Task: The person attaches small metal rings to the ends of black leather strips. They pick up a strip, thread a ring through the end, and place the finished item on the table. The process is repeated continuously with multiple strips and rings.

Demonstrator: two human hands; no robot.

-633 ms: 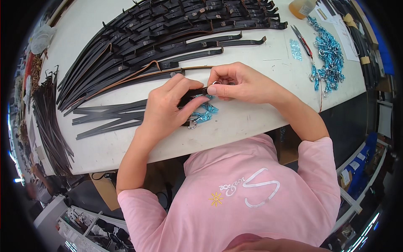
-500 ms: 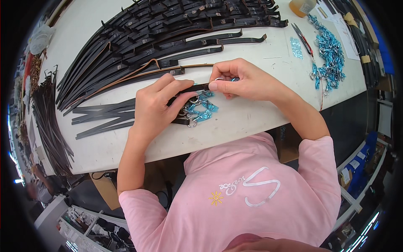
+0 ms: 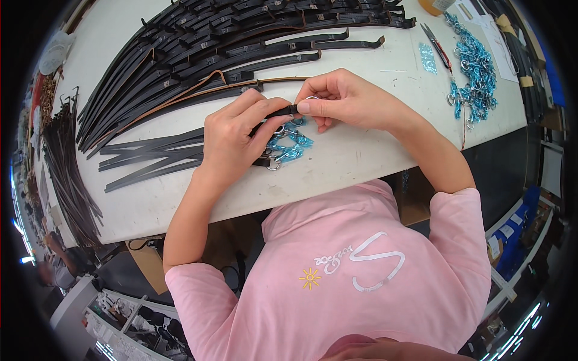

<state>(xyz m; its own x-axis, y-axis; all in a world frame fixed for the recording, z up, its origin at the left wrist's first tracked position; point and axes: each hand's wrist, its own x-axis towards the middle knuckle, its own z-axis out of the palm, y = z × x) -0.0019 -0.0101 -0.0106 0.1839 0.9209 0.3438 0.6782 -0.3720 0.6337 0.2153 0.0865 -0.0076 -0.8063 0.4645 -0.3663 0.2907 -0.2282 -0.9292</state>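
Observation:
A black strap (image 3: 290,111) is stretched between my hands above the white table. My left hand (image 3: 235,133) pinches it between thumb and fingers. At its right end, my right hand (image 3: 340,99) grips the strap with thumb and bent fingers; a silver ring (image 3: 311,97) shows at those fingers. Under and beside my left hand lie several metal clasps in blue wrapping (image 3: 290,147), partly hidden by that hand. Finished-looking strap ends with rings lie among them. Thin dark strips (image 3: 150,157) fan out to the left of my left hand.
Rows of black straps (image 3: 205,60) cover the far side of the table (image 3: 361,162). A bundle of dark strips (image 3: 69,174) lies at the left edge. At the right are scissors (image 3: 438,49), a heap of blue-wrapped clasps (image 3: 475,72) and a container of amber liquid (image 3: 435,6).
Both hands stay on the strap, drawn slightly closer together and a little farther from me. Its exposed stretch looks shorter. The whole view has shifted slightly.

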